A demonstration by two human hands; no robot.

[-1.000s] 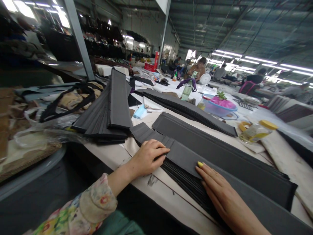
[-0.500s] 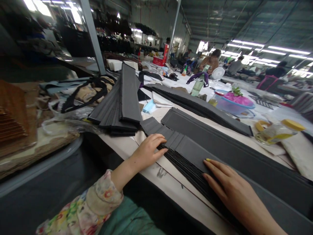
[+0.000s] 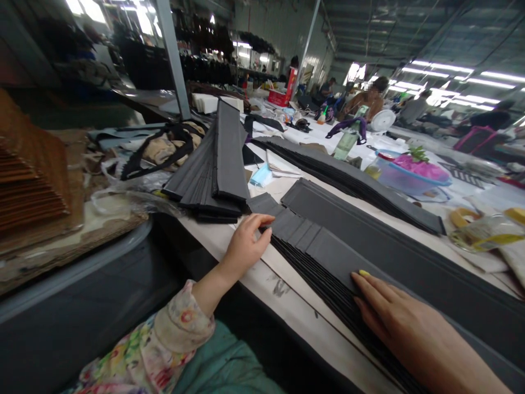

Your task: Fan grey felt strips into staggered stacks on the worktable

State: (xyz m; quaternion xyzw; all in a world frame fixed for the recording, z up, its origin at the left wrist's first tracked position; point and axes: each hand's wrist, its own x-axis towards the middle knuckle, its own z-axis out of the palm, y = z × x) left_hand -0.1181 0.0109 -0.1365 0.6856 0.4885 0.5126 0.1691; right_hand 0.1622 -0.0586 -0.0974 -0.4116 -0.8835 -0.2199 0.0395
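A fanned stack of long dark grey strips [image 3: 315,249] lies along the near edge of a pale work table [image 3: 287,298]. My left hand [image 3: 245,243] rests at the stack's left end, fingers bent onto the edge of the strips, thumb under them. My right hand [image 3: 404,320] lies flat and open on top of the strips further right, fingers stretched out, a yellow nail showing. A second row of grey strips [image 3: 389,246] lies just behind.
A tilted pile of grey strips [image 3: 217,164] sits at the left, beside bags with black straps [image 3: 159,150]. Behind are a blue basin with pink cloth [image 3: 408,175], a bottle [image 3: 344,143] and a yellow-lidded jar [image 3: 488,230]. Other people sit far back.
My left hand has slid left along the strip stack to its end. The view has swung left, so my right hand sits lower right in the picture.
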